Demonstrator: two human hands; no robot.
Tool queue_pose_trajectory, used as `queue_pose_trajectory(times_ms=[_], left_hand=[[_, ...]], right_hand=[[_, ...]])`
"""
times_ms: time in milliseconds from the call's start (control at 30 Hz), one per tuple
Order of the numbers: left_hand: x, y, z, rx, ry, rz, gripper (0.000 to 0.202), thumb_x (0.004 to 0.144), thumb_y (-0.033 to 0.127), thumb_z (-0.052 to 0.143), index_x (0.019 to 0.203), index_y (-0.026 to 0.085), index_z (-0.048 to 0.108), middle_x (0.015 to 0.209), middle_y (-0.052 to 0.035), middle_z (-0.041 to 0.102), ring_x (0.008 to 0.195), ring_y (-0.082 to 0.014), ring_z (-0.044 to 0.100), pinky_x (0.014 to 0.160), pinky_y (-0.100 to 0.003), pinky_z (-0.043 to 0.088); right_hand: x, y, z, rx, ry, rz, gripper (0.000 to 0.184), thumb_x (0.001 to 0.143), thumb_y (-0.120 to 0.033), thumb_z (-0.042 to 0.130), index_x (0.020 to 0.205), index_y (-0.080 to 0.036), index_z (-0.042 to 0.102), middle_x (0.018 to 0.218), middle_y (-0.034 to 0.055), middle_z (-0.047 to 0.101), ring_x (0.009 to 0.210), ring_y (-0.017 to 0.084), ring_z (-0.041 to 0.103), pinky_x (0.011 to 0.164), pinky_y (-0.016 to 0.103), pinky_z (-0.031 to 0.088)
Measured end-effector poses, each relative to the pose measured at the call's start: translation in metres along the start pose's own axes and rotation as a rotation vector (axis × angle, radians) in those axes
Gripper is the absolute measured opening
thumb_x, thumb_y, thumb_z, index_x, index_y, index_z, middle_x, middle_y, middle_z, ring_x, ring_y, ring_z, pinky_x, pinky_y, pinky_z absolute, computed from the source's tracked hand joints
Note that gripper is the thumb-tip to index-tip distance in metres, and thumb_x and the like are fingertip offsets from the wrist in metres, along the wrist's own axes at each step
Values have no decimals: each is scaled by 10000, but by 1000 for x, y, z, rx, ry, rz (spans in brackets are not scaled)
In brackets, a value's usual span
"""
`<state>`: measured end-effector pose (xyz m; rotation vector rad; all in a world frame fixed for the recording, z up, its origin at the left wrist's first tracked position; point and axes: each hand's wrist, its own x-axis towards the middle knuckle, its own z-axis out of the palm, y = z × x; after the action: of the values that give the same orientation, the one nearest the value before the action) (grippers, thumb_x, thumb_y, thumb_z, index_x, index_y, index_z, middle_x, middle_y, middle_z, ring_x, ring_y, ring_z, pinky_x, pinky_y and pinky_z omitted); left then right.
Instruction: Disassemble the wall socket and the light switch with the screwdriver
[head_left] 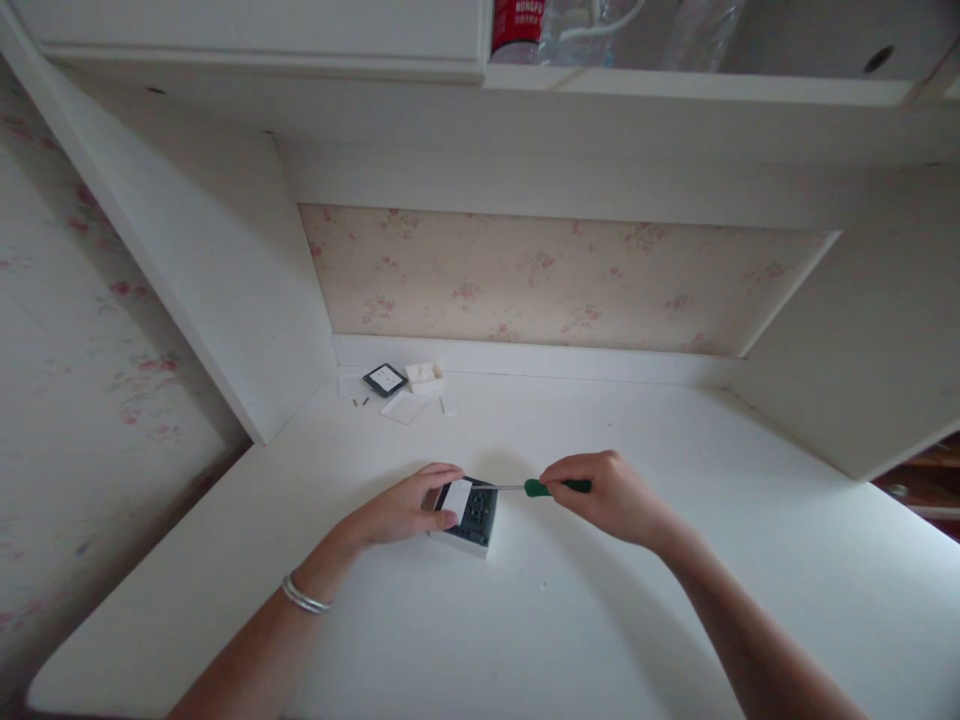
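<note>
A square dark grey wall socket (pixel 475 514) with a white frame lies on the white desk (pixel 525 620) in front of me. My left hand (pixel 409 505) grips its left side, fingers curled over a white panel on it. My right hand (pixel 611 495) is closed round a green-handled screwdriver (pixel 551 487). The thin metal shaft runs left and its tip rests at the socket's upper edge.
At the back left of the desk lie another dark socket plate (pixel 385 379), a small white box part (pixel 424 376), a flat white cover (pixel 405 407) and a few small screws (pixel 361 402). A shelf above holds a red-labelled bottle (pixel 517 25).
</note>
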<state>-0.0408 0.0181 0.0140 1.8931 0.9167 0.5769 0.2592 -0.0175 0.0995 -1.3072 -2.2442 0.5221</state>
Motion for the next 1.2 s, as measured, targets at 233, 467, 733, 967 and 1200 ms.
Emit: queue_pose_trajectory(times_ms=[233, 467, 733, 967, 1200], left_hand=[[0, 6, 0, 15, 1, 14, 588, 747, 349, 696, 1284, 235, 485, 1303, -88, 439, 1077, -211, 503, 937, -348, 423], [0, 7, 1, -11, -11, 23, 574, 753, 349, 690, 1280, 231, 494, 1307, -86, 444, 1098, -205, 504, 950, -354, 433], [-1, 8, -3, 200, -16, 48, 630, 748, 399, 681, 1325, 262, 470, 1380, -67, 421, 1244, -235, 416, 1065, -379, 327], [0, 3, -3, 256, 23, 37, 762, 616, 483, 765, 1295, 243, 514, 1353, -77, 477, 1215, -270, 461, 1048, -391, 353], [2, 0, -1, 169, 35, -5, 749, 600, 459, 778, 1274, 242, 536, 1349, -81, 481, 1082, -249, 558, 927, -354, 466]], right_hand=[[0, 27, 11, 257, -72, 281, 256, 793, -360, 567, 881, -194, 742, 610, 18, 667, 457, 109, 551, 426, 212, 434], [1, 45, 18, 370, -94, 327, 303, 788, -402, 581, 908, -172, 735, 529, 9, 614, 427, 93, 499, 431, 215, 429], [-6, 31, 13, 342, -104, 240, 306, 808, -420, 560, 923, -192, 727, 788, 45, 697, 485, 99, 551, 410, 210, 449], [-5, 50, 20, 415, -155, 315, 382, 781, -469, 593, 958, -157, 724, 536, 11, 606, 419, 86, 469, 402, 213, 413], [-14, 71, 45, 574, -144, 361, 402, 794, -462, 577, 983, -134, 712, 484, -12, 563, 384, 67, 395, 391, 212, 334]])
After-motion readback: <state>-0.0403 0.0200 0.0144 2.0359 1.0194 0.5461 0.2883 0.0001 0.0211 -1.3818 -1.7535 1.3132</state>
